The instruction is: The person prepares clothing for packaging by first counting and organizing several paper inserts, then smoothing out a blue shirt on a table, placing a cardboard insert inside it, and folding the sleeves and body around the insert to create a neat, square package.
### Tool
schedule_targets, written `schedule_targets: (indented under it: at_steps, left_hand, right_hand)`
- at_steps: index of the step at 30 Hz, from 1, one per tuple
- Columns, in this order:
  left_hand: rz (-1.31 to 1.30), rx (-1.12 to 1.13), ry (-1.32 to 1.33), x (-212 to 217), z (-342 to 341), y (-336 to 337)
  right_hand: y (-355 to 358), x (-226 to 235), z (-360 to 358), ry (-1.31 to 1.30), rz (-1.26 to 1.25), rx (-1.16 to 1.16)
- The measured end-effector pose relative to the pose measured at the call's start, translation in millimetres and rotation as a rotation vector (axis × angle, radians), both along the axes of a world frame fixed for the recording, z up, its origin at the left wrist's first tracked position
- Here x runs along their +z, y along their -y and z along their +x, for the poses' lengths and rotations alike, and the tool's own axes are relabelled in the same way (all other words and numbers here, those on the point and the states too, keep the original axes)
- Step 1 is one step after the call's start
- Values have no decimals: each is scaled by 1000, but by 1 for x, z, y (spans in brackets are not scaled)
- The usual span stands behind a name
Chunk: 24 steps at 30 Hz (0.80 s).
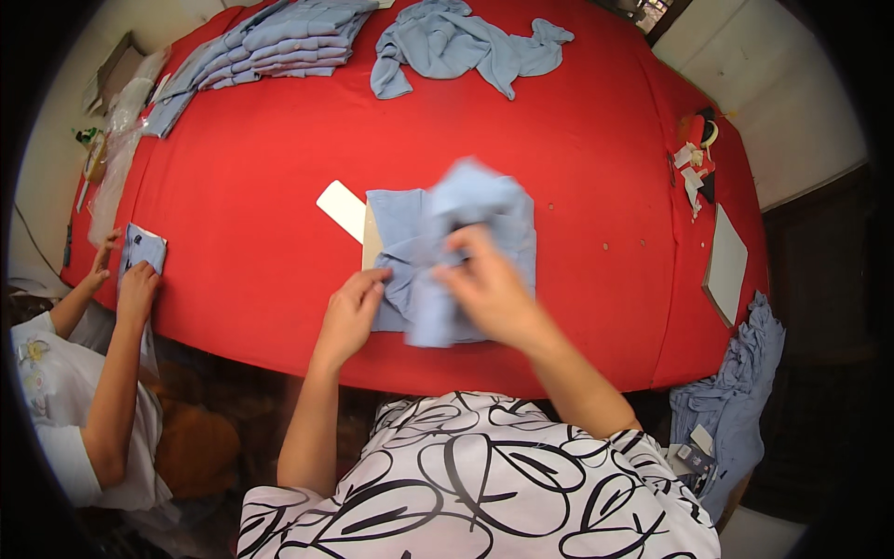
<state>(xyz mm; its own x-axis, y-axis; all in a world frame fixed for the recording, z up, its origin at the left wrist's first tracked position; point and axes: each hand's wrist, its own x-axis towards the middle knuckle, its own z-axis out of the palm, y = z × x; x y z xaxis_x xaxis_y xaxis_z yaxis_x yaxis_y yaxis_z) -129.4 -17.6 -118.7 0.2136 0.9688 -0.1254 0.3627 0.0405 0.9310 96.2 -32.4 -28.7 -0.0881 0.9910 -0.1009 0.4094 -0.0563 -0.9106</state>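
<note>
A light blue shirt [396,212] lies partly folded in front of me, with a beige board [371,244] showing along its left edge. My left hand [352,312] is closed at that edge, its fingertips pinching the cloth by the board. Over the right half, my right hand [489,284] grips a raised part of the same garment. That lifted cloth is smeared by motion, and its exact shape cannot be made out. From beneath the upper left corner a white card strip [341,211] sticks out.
Folded blue garments [293,45] are stacked at the far left of the red table [279,149], beside a loose shirt [456,47]. At left, a co-worker's hands [138,284] touch a folded shirt [144,247]. A white-topped board [726,265] and hanging garments [731,391] are at right.
</note>
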Motion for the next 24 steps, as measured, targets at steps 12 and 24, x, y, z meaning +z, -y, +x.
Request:
schedule_targets:
  at_steps: [12, 24]
  left_hand:
    - [123, -6, -475, 4, 1, -42]
    - [332, 85, -538, 8, -22, -77]
  right_hand:
    - [16, -60, 12, 488, 413, -562]
    - [-106, -45, 32, 986, 165, 328]
